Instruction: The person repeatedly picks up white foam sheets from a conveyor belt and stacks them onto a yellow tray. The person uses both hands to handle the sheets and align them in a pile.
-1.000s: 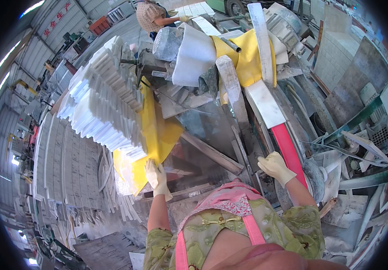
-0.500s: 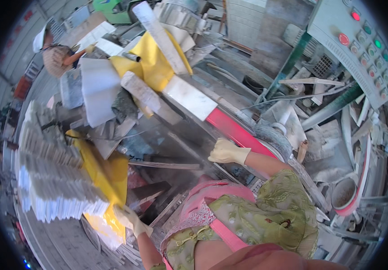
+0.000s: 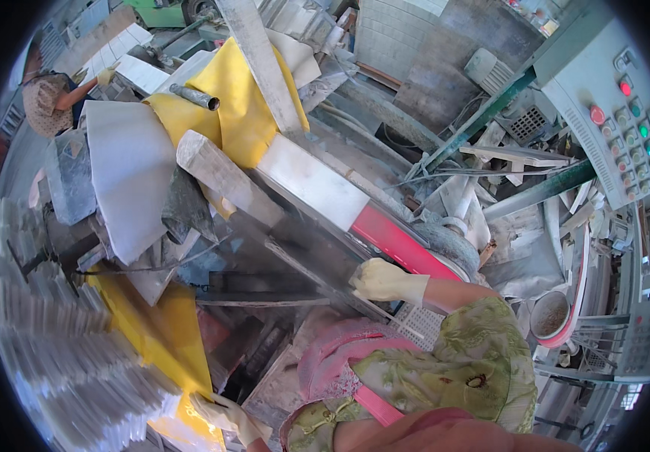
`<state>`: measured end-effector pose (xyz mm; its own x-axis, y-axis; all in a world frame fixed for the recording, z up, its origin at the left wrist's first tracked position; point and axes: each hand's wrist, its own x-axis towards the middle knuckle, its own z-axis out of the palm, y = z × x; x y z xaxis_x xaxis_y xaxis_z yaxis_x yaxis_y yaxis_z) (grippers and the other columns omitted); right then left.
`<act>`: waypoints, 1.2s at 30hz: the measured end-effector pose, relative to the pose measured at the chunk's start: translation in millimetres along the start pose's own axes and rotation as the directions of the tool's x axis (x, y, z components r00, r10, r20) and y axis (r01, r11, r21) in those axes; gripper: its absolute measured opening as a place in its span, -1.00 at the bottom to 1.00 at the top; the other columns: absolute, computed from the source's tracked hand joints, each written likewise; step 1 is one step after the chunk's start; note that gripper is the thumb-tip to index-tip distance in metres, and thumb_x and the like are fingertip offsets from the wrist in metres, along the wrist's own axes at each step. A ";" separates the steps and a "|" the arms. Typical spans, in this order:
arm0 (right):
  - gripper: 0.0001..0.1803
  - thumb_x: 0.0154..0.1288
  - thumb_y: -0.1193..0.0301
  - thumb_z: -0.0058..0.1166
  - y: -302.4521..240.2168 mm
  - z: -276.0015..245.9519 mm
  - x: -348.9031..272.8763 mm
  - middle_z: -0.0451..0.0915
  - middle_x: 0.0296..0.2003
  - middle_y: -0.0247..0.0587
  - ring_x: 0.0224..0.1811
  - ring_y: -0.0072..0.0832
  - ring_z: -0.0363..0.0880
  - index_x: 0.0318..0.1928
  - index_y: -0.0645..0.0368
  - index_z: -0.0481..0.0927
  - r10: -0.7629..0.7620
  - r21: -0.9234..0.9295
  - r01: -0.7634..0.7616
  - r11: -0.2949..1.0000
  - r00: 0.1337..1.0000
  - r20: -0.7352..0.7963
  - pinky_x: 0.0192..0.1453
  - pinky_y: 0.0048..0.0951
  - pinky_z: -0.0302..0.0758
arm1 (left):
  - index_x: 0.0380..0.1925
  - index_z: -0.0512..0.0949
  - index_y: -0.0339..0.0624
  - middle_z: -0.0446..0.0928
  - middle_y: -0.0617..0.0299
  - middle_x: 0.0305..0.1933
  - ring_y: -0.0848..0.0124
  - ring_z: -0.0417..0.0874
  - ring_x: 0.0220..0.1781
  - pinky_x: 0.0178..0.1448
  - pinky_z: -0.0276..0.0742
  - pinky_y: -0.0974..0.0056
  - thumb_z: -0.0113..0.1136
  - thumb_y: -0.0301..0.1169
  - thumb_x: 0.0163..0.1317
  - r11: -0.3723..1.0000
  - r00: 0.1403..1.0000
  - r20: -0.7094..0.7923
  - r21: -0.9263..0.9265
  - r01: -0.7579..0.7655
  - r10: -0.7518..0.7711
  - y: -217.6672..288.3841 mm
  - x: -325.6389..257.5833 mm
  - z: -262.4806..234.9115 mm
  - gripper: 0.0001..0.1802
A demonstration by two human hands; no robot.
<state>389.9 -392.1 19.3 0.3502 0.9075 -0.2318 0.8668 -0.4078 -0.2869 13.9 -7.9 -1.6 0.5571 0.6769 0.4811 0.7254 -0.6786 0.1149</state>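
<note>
My right hand (image 3: 385,281), in a cream rubber glove, is curled at the near edge of a narrow machine bed. What its fingers close on, if anything, is hidden. Just beyond it runs a red strip (image 3: 400,241), with a white slab (image 3: 314,181) at its far left end. My left hand (image 3: 223,416), gloved alike, lies with fingers outstretched against a yellow sheet (image 3: 167,324) at the lower left. Beside that sheet stands a long stack of thin pale slabs (image 3: 76,331) on edge.
A control panel (image 3: 615,113) with red and green buttons hangs at the upper right. Another yellow sheet (image 3: 242,105) and a grey plank (image 3: 261,64) lie beyond the bed. A co-worker (image 3: 50,102) stands far left. A bucket (image 3: 551,315) sits at right.
The view has shifted, so the slab stack and co-worker sit farther left and the control panel lower. My right hand stays by the bed edge; my left remains against the yellow sheet.
</note>
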 end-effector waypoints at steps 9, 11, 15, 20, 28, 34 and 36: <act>-0.67 0.18 0.22 0.06 -3.9 -13.7 0.0 0.63 -0.46 0.08 -0.35 0.07 0.63 -0.48 0.26 0.64 0.014 0.109 -0.010 0.994 0.999 -0.034 -0.21 0.05 0.57 | 0.08 0.56 -0.39 0.60 -0.07 0.12 0.04 0.65 0.15 0.27 0.56 0.05 0.23 -0.36 0.40 0.944 0.977 -0.121 0.302 -0.134 0.178 50.6 37.4 -31.8 -0.64; -0.68 0.19 0.23 0.05 -4.1 -13.1 -0.5 0.63 -0.46 0.05 -0.35 0.04 0.63 -0.48 0.25 0.64 -0.006 0.069 0.005 0.998 1.000 0.014 -0.23 0.04 0.57 | 0.03 0.62 -0.32 0.65 0.03 0.05 0.12 0.71 0.08 0.20 0.62 0.09 0.30 -0.27 0.39 0.863 0.943 -0.165 0.471 -0.180 0.287 69.5 54.6 -50.1 -0.64; -0.70 0.21 0.24 0.05 -3.3 -12.2 -2.2 0.61 -0.50 -0.04 -0.39 -0.04 0.62 -0.50 0.21 0.61 -0.059 0.051 0.064 0.997 0.993 -0.103 -0.24 -0.02 0.54 | -0.05 0.66 -0.25 0.68 0.08 -0.02 0.17 0.74 -0.01 0.14 0.65 0.11 0.31 -0.27 0.37 0.782 0.923 -0.198 0.605 -0.149 0.329 103.5 79.6 -73.7 -0.71; -0.69 0.22 0.25 0.22 -1.7 -10.2 -2.5 0.44 -0.70 -0.26 -0.56 -0.21 0.52 -0.35 0.29 0.55 -0.147 -0.095 0.135 0.986 0.979 -0.140 -0.26 -0.22 0.51 | -0.15 0.70 -0.24 0.71 0.10 -0.10 0.19 0.76 -0.08 0.09 0.67 0.13 0.36 -0.26 0.34 0.710 0.874 -0.267 0.694 -0.118 0.406 107.1 87.2 -76.2 -0.73; -0.70 0.29 0.21 0.10 0.6 -4.5 -5.2 0.54 -0.60 -0.19 -0.44 -0.16 0.59 -0.46 0.18 0.56 -0.137 -0.065 0.128 0.990 0.978 -0.157 -0.21 -0.15 0.49 | -0.14 0.71 -0.32 0.71 0.05 -0.10 0.15 0.76 -0.08 0.10 0.69 0.13 0.40 -0.26 0.29 0.738 0.843 -0.294 0.654 -0.166 0.451 74.5 66.7 -57.5 -0.68; -0.67 0.33 0.18 0.06 -2.0 -7.8 -3.6 0.62 -0.53 -0.13 -0.36 -0.11 0.63 -0.47 0.13 0.62 -0.055 -0.045 0.054 0.998 0.998 -0.035 -0.16 -0.10 0.49 | 0.12 0.50 -0.49 0.55 -0.23 0.18 -0.08 0.58 0.24 0.38 0.46 -0.02 0.13 -0.51 0.40 0.988 0.986 -0.107 0.103 -0.113 0.124 21.2 20.4 -17.2 -0.65; -0.66 0.32 0.17 0.07 -2.7 -10.3 -2.7 0.62 -0.54 -0.14 -0.37 -0.12 0.62 -0.49 0.12 0.62 -0.061 -0.041 0.058 0.997 0.997 -0.055 -0.16 -0.11 0.49 | 0.16 0.47 -0.51 0.52 -0.27 0.22 -0.12 0.56 0.27 0.41 0.43 -0.06 0.10 -0.55 0.41 0.998 0.992 -0.106 0.015 -0.061 0.062 11.1 7.1 -4.3 -0.64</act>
<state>390.3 -392.4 30.4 0.3161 0.9347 -0.1624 0.8995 -0.3497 -0.2618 24.1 -11.9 6.8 0.5553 0.5994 0.5764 0.6959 -0.7144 0.0725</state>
